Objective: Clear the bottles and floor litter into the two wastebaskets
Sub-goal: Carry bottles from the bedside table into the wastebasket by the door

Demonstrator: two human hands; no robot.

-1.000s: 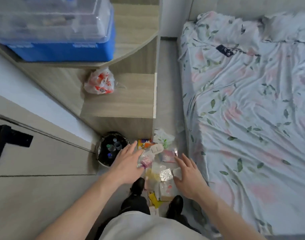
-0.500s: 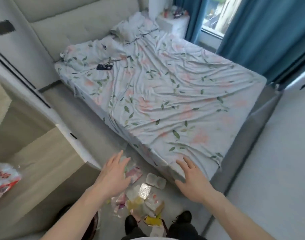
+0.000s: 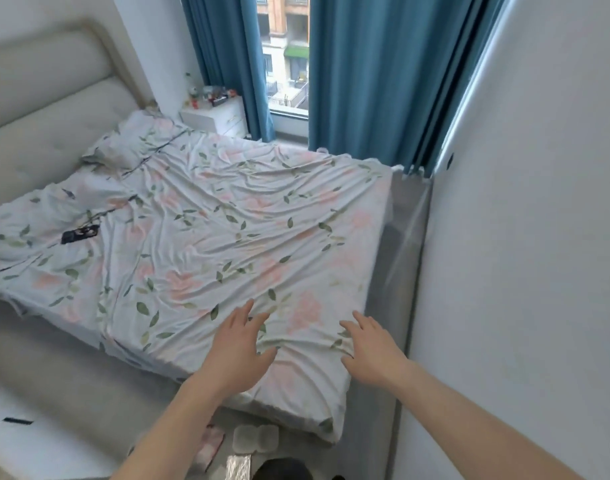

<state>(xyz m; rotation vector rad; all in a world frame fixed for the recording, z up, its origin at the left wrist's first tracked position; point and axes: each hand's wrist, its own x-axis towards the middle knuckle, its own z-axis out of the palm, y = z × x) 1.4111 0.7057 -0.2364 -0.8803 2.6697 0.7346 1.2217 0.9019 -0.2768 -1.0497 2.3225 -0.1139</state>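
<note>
while both empty, left hand and right hand spread over bed corner; litter below edge.

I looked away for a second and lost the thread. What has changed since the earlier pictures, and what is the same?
The view swung up from the floor litter and wastebasket to the bed and window. The wastebasket has left the frame; only a few wrappers show at the bottom edge. Left hand and right hand stayed open and empty, now held out over the bed's corner.

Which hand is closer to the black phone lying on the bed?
Left. The left hand is closer to the phone, which lies off to its left; the right hand is farther right.
</note>
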